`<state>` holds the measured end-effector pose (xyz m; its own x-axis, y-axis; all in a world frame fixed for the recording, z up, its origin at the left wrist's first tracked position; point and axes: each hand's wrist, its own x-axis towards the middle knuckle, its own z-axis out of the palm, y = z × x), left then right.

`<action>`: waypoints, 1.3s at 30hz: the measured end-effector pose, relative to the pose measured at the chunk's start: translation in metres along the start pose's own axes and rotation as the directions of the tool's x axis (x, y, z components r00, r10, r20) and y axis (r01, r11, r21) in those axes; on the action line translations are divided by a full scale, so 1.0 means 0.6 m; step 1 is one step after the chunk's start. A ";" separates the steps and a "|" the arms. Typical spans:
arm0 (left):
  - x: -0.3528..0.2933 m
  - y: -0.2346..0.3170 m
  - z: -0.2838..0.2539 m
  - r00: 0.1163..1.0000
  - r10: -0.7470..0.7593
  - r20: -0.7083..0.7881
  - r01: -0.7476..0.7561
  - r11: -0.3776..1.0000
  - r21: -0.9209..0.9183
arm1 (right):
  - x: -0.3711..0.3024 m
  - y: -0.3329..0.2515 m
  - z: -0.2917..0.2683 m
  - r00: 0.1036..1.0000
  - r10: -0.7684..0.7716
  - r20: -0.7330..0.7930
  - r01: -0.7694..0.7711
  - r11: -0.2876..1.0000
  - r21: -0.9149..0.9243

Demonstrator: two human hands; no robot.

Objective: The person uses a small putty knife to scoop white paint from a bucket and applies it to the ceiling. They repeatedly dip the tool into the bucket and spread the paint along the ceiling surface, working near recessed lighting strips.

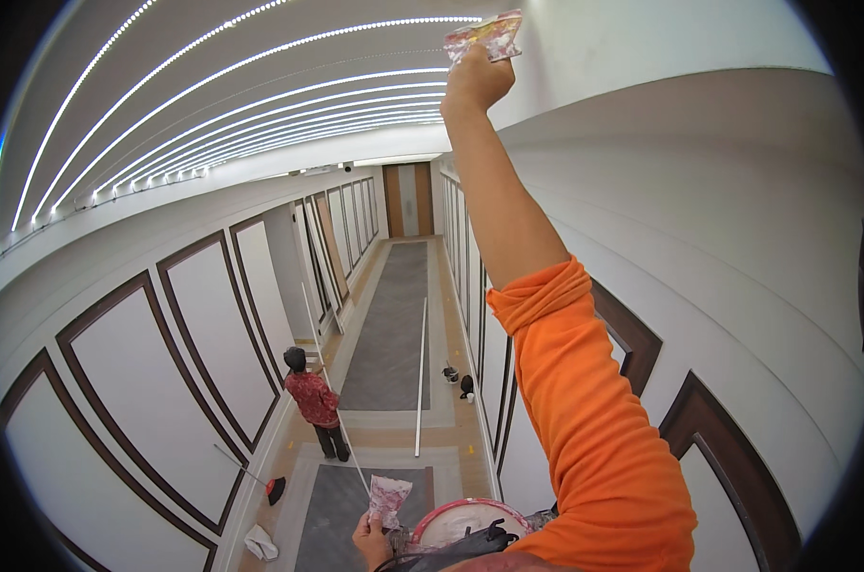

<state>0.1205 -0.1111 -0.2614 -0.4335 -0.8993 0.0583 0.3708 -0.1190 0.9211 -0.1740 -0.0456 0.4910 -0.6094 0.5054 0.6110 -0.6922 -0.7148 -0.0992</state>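
Observation:
My right arm, in a rolled-up orange sleeve, stretches high. My right hand is closed round a broad putty knife, its blade smeared white and reddish. The blade is up at the pale wall edge beside the lit ceiling; whether it touches cannot be told. Low in front of me, my left hand grips a second putty knife, held upright with pinkish-white smears on its blade. Just right of it stands a round bucket with a red-stained rim, partly hidden by dark straps.
A person in a red top stands below on the left, near a long pale pole. Another white strip lies on the grey floor covering. A broom and white cloth lie by the left wall.

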 end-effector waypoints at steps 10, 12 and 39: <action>0.000 -0.018 0.003 0.995 0.101 0.024 -0.103 0.988 0.112 | -0.003 -0.078 0.126 0.996 -0.084 -0.022 0.079 0.985 -0.150; 0.001 -0.017 0.013 0.996 0.070 0.046 -0.076 0.986 0.147 | 0.000 -0.085 0.126 0.985 -0.172 -0.014 0.165 0.963 -0.211; -0.017 0.021 0.021 0.999 0.030 0.045 -0.034 0.995 0.091 | 0.031 0.000 0.048 0.872 -0.470 0.136 0.470 0.728 -0.499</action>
<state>0.1194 -0.0985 -0.2456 -0.4582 -0.8828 0.1035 0.3095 -0.0493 0.9496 -0.1741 -0.0504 0.5249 -0.1538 0.7110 0.6861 -0.9833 -0.0417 -0.1771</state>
